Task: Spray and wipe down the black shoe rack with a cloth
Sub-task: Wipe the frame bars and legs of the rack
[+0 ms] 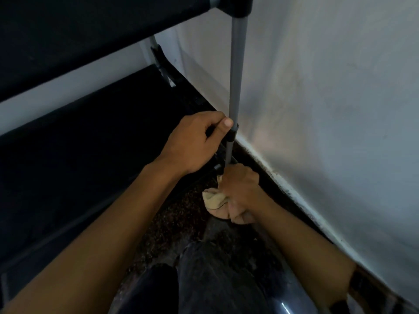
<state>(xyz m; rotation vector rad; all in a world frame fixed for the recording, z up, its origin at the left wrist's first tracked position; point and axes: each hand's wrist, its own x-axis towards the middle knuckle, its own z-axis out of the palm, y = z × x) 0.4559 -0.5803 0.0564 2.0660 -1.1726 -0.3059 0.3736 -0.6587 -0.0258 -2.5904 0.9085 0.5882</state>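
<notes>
Both bare forearms come in from the bottom of the frame and meet near the middle. The left hand (192, 143) sits just above center, back of the hand up, fingers curled with the thumb tip pressed against the upright pole (235, 87) it's gripping. The right hand (241, 186) is right below it, lower center, knuckles up, fingers wrapped tight round a bunched cloth (215, 199) (fingertips hidden underneath). The two hands are nearly touching.

Shoe rack (95, 137): shelves are showing solid black; its upright pole (235, 71) is showing plain grey with black connectors. Cloth (215, 199): pale beige. Wall (328, 98): off-white. Floor (179, 218): dark brown, speckled.
</notes>
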